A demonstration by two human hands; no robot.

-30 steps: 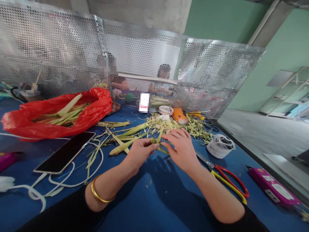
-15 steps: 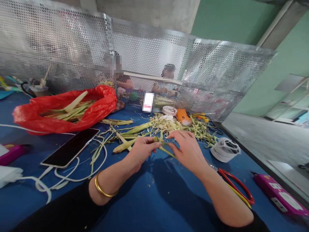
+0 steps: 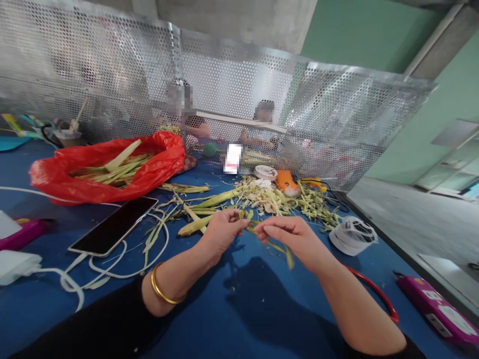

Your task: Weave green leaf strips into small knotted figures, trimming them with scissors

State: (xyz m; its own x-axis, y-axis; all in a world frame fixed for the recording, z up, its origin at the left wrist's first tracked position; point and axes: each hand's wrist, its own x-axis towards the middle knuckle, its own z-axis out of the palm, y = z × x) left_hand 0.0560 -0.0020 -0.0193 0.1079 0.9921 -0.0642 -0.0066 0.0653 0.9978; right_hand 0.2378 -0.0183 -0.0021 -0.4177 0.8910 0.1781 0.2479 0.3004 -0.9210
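Leaf strip (image 3: 251, 225): thin, green-yellow, held just above the table (image 3: 239, 309), roughly mid-frame, between the two hands.

Left hand (image 3: 220, 234): thumb and fingertips pinched together on the strip's left end, where it looks folded or knotted; too small to tell which. Gold bangle (image 3: 160, 291) on that wrist.

Right hand (image 3: 295, 239): fingers closed on the same strip a little further along. A loose tail hangs below the hand, blurred. Hands near each other, not touching.

Progress, as a judgement: mid-way. The heap of shreds (image 3: 269, 197) just beyond the hands suggests plenty of leaf already stripped or trimmed. Several whole leaves (image 3: 213, 199) lie on the table to the left of the heap, and the red bag (image 3: 149, 169) further left shows more stalks inside, so a fair stock looks unworked. No finished piece is visible.

Around: scissors (image 3: 377, 294) under the right forearm, only the red handle loop showing. White spool (image 3: 352, 235) to the right of the heap. Pink case (image 3: 437, 311) at the right edge. Phone (image 3: 114, 227) face up on the left, with a white cable (image 3: 123, 269) looped beside it. Perforated metal screen (image 3: 112, 75) along the far edge, two other people seated behind it.
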